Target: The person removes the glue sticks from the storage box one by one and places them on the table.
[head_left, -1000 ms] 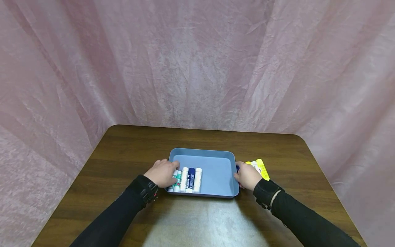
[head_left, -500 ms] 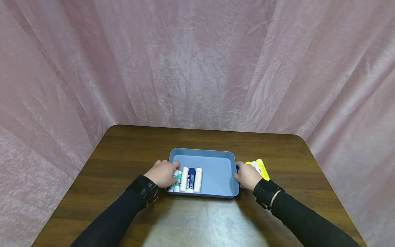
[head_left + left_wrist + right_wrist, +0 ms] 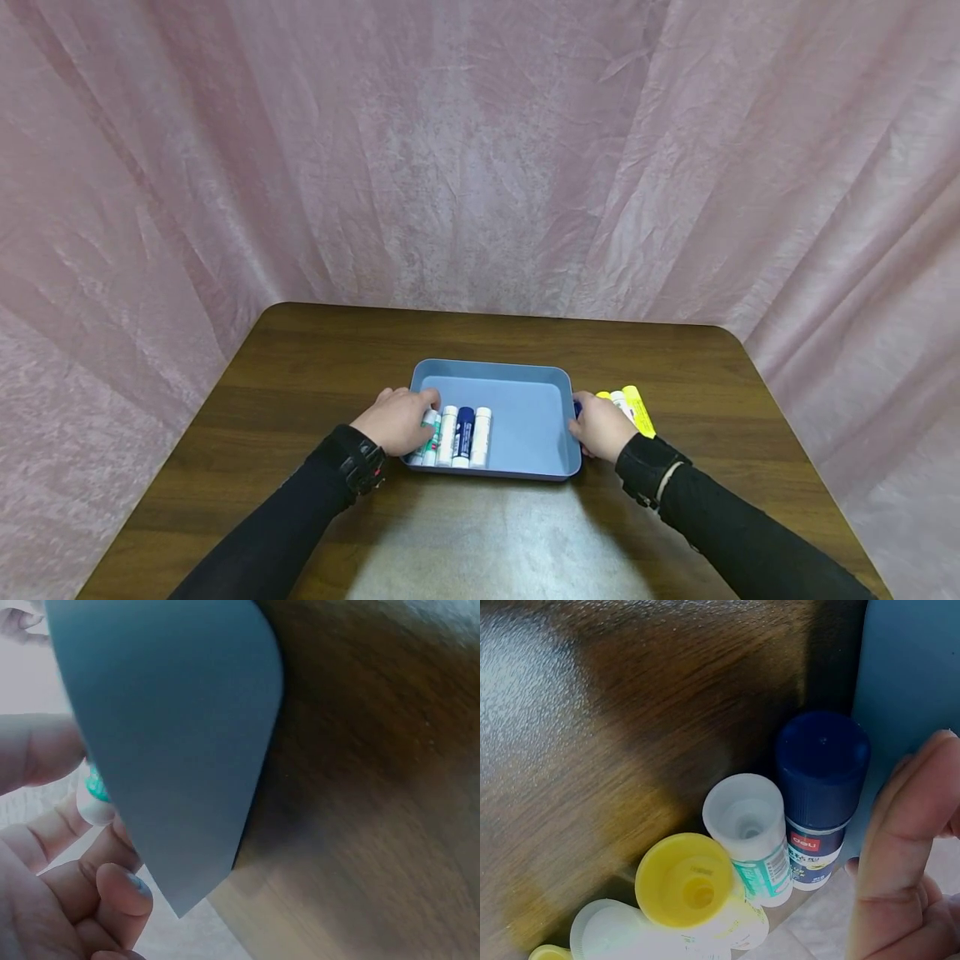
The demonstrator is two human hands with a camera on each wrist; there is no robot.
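A blue-grey tray [image 3: 525, 421] lies on the table, with a row of glue sticks at its left end. My left hand [image 3: 397, 421] reaches over the left wall; its thumb and fingers pinch a white and green glue stick [image 3: 94, 806], mostly hidden by the wall in the left wrist view. Beside it lie a white glue stick [image 3: 446, 437], a navy glue stick [image 3: 463, 437] and another white one [image 3: 481, 437]. My right hand [image 3: 602, 427] holds the tray's right rim, next to another navy glue stick [image 3: 821, 772] outside the tray.
On the wooden table [image 3: 345, 350], right of the tray, stand more glue sticks: a white and green one [image 3: 746, 817], a yellow-capped one [image 3: 686, 881] and a bright yellow one [image 3: 637, 410]. A pink curtain [image 3: 480, 167] hangs behind the table.
My left fingertips have shifted slightly to the right at the left end of the row, and the leftmost glue stick with them. My right hand and the tray stay put.
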